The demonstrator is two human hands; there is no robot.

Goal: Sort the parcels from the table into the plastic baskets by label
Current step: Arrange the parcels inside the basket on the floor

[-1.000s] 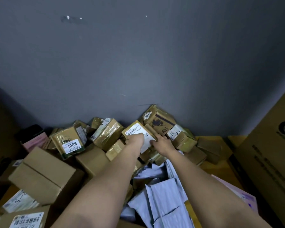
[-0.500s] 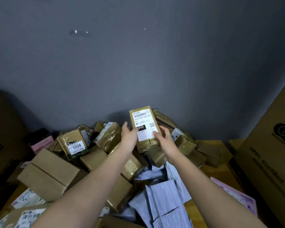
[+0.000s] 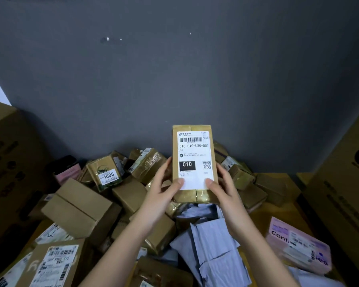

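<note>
View, single: head-worn, mine; faces forward and down, close over the surface [image 3: 286, 212], grey wall [image 3: 174, 69] behind.

Parcel [image 3: 195, 162] upright above parcel pile [image 3: 120, 195], between left hand [image 3: 164, 191] and right hand [image 3: 224, 189].

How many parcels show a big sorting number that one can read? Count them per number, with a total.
010: 1, the held parcel
1006: 1, a taped parcel in the pile
Total: 2
</note>
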